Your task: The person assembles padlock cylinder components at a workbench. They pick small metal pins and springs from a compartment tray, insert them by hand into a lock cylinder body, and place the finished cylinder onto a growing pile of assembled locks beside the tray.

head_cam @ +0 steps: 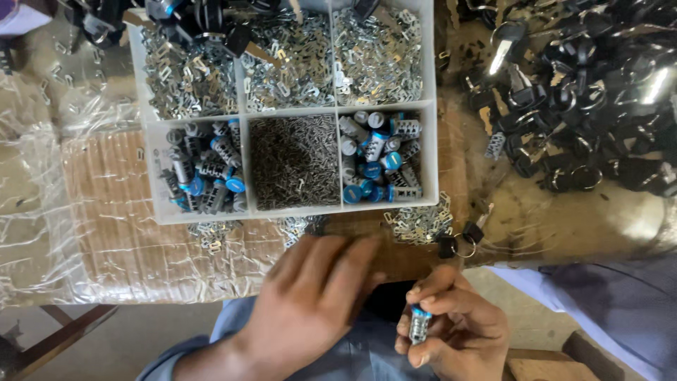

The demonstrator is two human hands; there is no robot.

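- Pinching a small lock cylinder (419, 326) in my right hand (455, 331), fingers (431, 289) clenched round it; it sits below the surface edge, over my lap.
- It is ribbed grey metal, blue-capped on top.
- My left hand (317, 296) reaches flat toward the surface (395, 257), fingers released, gripping nothing.
- White plastic divided tray (431, 141): top cells hold shiny stamped metal plates (377, 60), the middle lower cell thin dark pins (296, 159), both outer lower cells blue-capped cylinders (377, 159).
- Black-headed keys (585, 106) heap at right.
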